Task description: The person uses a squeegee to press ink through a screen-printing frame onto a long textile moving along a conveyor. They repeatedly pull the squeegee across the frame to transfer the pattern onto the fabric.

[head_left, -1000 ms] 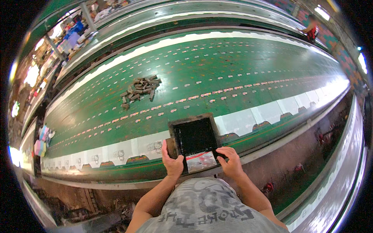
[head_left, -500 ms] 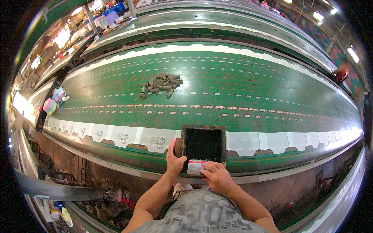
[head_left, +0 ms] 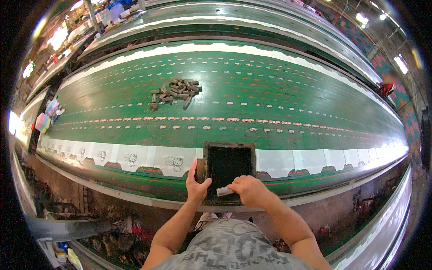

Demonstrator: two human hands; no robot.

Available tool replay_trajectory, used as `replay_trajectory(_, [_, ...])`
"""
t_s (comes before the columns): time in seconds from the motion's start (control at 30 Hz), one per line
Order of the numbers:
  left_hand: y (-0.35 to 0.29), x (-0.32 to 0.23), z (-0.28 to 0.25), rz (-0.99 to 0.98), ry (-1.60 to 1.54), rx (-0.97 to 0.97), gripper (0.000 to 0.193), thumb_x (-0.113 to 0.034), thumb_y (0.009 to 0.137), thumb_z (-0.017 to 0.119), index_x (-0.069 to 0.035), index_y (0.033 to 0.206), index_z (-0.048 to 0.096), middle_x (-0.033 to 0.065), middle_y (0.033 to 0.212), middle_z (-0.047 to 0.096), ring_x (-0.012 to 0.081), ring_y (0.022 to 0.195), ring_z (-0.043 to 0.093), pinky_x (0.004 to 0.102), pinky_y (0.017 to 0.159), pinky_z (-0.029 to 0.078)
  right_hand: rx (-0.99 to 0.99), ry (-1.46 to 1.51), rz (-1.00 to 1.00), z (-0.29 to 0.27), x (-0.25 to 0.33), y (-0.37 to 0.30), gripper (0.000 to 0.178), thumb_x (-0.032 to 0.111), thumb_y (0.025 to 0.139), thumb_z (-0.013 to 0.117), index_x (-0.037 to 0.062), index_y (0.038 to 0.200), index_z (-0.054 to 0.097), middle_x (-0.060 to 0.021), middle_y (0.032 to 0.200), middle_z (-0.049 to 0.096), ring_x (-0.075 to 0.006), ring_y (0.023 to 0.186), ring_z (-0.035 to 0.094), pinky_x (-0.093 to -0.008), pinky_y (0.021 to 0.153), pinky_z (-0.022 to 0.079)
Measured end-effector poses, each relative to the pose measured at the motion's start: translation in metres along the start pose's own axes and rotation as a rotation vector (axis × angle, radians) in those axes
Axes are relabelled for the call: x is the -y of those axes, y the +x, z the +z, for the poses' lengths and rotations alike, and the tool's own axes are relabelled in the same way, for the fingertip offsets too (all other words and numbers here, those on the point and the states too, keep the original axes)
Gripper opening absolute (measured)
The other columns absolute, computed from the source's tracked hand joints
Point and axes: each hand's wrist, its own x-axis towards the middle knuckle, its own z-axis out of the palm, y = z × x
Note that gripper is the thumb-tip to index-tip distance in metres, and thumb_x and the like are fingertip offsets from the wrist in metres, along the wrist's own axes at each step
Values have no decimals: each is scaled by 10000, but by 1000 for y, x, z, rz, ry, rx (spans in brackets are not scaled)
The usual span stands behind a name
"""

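Observation:
A dark-rimmed screen-printing frame (head_left: 255,157) with a black mesh lies over the near strip of white panels. My left hand (head_left: 197,185) grips its left side, index finger stretched along the edge and thumb bent over the rim. In my right hand (head_left: 253,191), fingers closed, is a small pale squeegee (head_left: 224,191), tilted over the near end of the frame. Where its blade meets the mesh, I cannot make out. Left of the frame, a white panel (head_left: 162,157) carries a black line drawing of a cartoon figure; similar drawings repeat on panels farther left.
The long green table (head_left: 135,99) bears rows of small printed marks. On it lies a pile of short dark blocks (head_left: 176,91). Colourful stacked items (head_left: 43,121) stand at the left end. More long tables run behind, and a person in red (head_left: 386,89) is at the far right.
My right hand has raised and turned the squeegee, so its broad face no longer shows. My left hand keeps its hold on the frame. The whole view has shifted slightly.

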Motion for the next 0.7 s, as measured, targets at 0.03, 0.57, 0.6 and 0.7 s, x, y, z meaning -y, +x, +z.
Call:
replay_trajectory(0.03, [1, 0, 0, -25, -31, 0, 896, 50, 887, 778, -1, 1722, 459, 137, 1553, 629, 223, 1399, 627, 376, 1222, 484, 32, 33, -3, -5, -10, 8, 336, 34, 918, 720, 70, 1240, 806, -149, 1122, 762, -381, 1114, 723, -516, 973, 584])
replay_trajectory(0.57, [15, 9, -18, 49, 36, 95, 799, 34, 984, 763, 40, 1710, 431, 170, 1551, 620, 243, 1405, 626, 390, 1212, 492, -220, -46, 167, -3, -29, 67, 492, -46, 917, 639, 112, 1357, 792, -132, 1243, 767, -401, 1163, 694, -513, 1040, 561])
replay_trajectory(0.6, [15, 10, -19, 46, 17, 91, 794, 34, 982, 763, 40, 1706, 438, 170, 1550, 622, 244, 1404, 626, 391, 1211, 492, -206, -65, 167, 1, -19, 62, 500, -48, 910, 637, 118, 1354, 797, -127, 1241, 767, -399, 1146, 692, -510, 1029, 562])
replay_trajectory(0.7, [14, 15, -18, 78, 4, 84, 783, 33, 976, 763, 42, 1697, 458, 170, 1548, 630, 250, 1404, 627, 392, 1215, 488, -240, -98, 137, 22, 4, 35, 501, -43, 885, 647, 124, 1329, 807, -118, 1232, 765, -393, 1106, 685, -509, 1005, 559])
